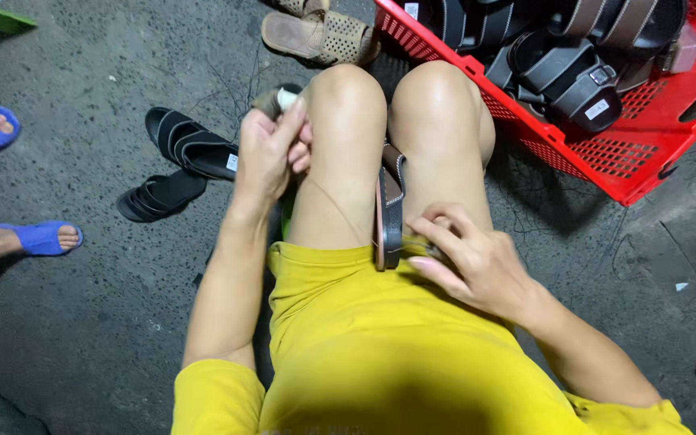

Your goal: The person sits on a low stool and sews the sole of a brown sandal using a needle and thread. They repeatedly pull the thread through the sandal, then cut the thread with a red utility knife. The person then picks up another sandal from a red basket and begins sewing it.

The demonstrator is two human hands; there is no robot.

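Right hand on sandal

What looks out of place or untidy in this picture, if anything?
A dark sandal stands on edge, wedged between the person's knees. Two black sandals lie scattered and crossed on the floor beside the left hand, not in the red crate.

A: Supporting surface?
B: Dark, rough concrete floor.
A: Items lying directly on it?
B: Two black sandals, left of centre; tan perforated sandals, top centre; red plastic crate, upper right.
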